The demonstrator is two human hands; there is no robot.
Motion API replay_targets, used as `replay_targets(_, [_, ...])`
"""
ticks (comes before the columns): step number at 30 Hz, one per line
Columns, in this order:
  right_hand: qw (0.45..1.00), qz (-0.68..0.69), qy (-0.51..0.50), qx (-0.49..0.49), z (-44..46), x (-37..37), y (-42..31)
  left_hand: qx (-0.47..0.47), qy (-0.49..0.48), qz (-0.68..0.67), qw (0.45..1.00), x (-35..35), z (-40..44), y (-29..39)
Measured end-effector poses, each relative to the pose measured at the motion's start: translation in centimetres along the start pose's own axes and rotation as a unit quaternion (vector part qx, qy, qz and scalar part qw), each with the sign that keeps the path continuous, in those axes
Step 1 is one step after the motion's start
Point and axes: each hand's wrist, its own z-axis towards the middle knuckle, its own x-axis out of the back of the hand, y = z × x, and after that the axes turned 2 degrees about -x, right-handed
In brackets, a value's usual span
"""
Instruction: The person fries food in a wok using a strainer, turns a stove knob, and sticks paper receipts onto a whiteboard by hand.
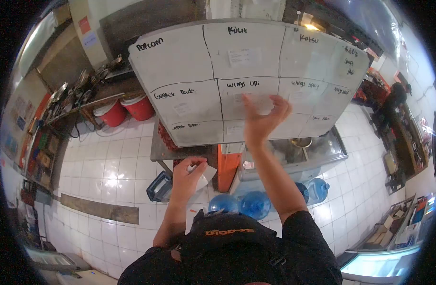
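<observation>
A whiteboard ruled into boxes with handwritten words stands in front of me. Small white paper slips are on it, one of them a larger slip under the top middle heading. My right hand is raised before the "Wings Ori" box, thumb and fingers apart, slightly blurred, with nothing visible between them. The thumb overlaps a paper slip there; whether it touches cannot be told. Lower down, my left hand is closed on a white paper slip, partly hidden by the fingers.
Several blue water jugs stand on the tiled floor below the board. A metal counter is behind it. Red buckets sit at left under a shelf with pans. A blue crate lies near my left arm.
</observation>
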Motion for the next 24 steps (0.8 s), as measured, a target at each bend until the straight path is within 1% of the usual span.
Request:
replay_targets(2, [1.0, 0.004, 0.004, 0.014, -0.6, -0.5, -0.4, -0.006, -0.005, -0.01, 1.0, -0.1, 0.1, -0.2])
replay_targets(4, [1.0, 0.006, 0.004, 0.024, -1.1, -0.6, -0.5, 0.011, -0.003, -0.03, 0.999, -0.3, 0.1, 0.2])
replay_targets(10, [0.999, -0.032, 0.027, 0.014, -0.6, 1.1, 2.6, 0.028, 0.003, -0.037, 0.999, -0.3, 0.0, 0.6])
replay_targets(11, [0.999, -0.002, 0.005, -0.046, -1.3, 1.6, 2.7, 0.032, 0.004, -0.044, 0.998, -0.5, 0.1, 0.8])
replay_targets(13, [0.984, 0.057, -0.039, -0.165, -3.0, 3.4, 1.4, 0.027, 0.039, -0.051, 0.998, -1.0, 0.2, 1.7])
replay_targets(14, [0.953, 0.14, -0.127, -0.235, -3.8, 4.5, 0.5, 0.025, 0.056, -0.055, 0.997, -1.4, 0.4, 2.0])
replay_targets(15, [0.902, 0.219, -0.215, -0.303, -4.6, 5.8, -0.7, 0.028, 0.07, -0.094, 0.993, -1.8, 0.6, 2.0])
replay_targets(16, [0.832, 0.293, -0.298, -0.367, -5.1, 6.7, -1.7, 0.033, 0.085, -0.132, 0.987, -2.3, 0.7, 2.0])
replay_targets(17, [0.778, 0.314, -0.366, -0.403, -5.5, 7.4, -2.4, 0.038, 0.1, -0.169, 0.98, -2.7, 0.7, 2.0])
replay_targets(18, [0.717, 0.334, -0.429, -0.435, -5.9, 7.9, -3.1, 0.025, 0.075, -0.219, 0.972, -3.1, 0.6, 2.1])
replay_targets(19, [0.651, 0.353, -0.487, -0.464, -6.2, 8.2, -3.4, 0.02, 0.065, -0.231, 0.971, -3.4, 0.6, 1.8])
replay_targets(21, [0.672, 0.324, -0.503, -0.436, -6.4, 8.8, -3.1, 0.005, 0.041, -0.255, 0.966, -4.1, 0.8, 1.4])
replay_targets(22, [0.683, 0.309, -0.511, -0.421, -6.3, 9.0, -2.8, 0.009, 0.059, -0.214, 0.975, -4.5, 0.4, 2.4])
replay_targets(24, [0.69, 0.323, -0.487, -0.427, -6.2, 9.4, -2.5, 0.012, 0.038, -0.217, 0.975, -4.9, 0.1, 2.7])
